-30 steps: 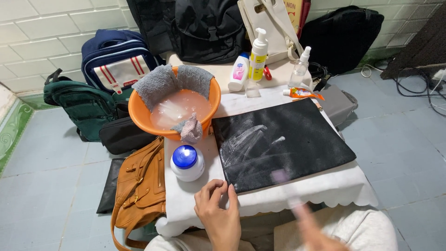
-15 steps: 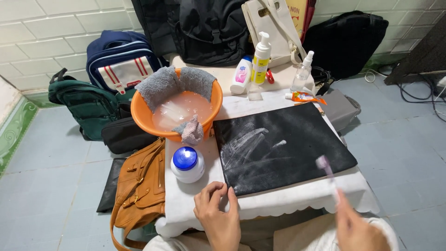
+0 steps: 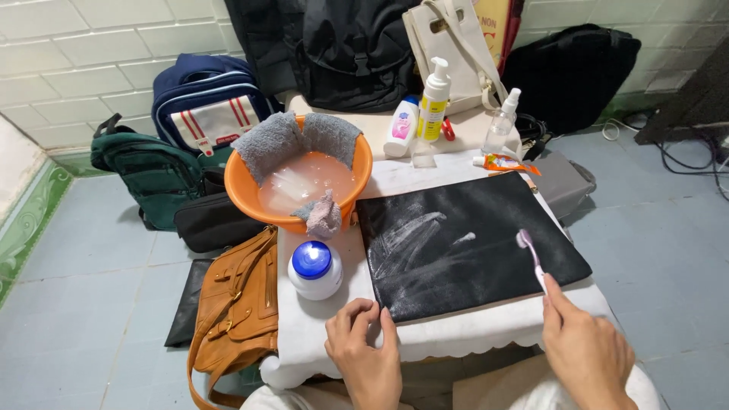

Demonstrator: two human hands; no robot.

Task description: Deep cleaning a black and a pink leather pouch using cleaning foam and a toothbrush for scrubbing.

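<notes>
Head view — right hand (image 3: 588, 353), blurred and low a second ago, now holds a pink toothbrush (image 3: 530, 257) bristles-down on the black pouch's (image 3: 467, 243) right side; left hand (image 3: 364, 353) pins its near-left corner, fingers bent. Far left: orange basin (image 3: 363, 173) — cloudy water, grey cloths. Blue-lidded white jar (image 3: 314, 270), closed.

A wall of pale rectangular tiles (image 3: 91, 68) runs behind; the floor (image 3: 83, 304) is blue-grey tile with a green patterned border (image 3: 26, 228) at the left. A small table in a white cloth (image 3: 456, 345) stands central; even daylight, soft shadows.
</notes>
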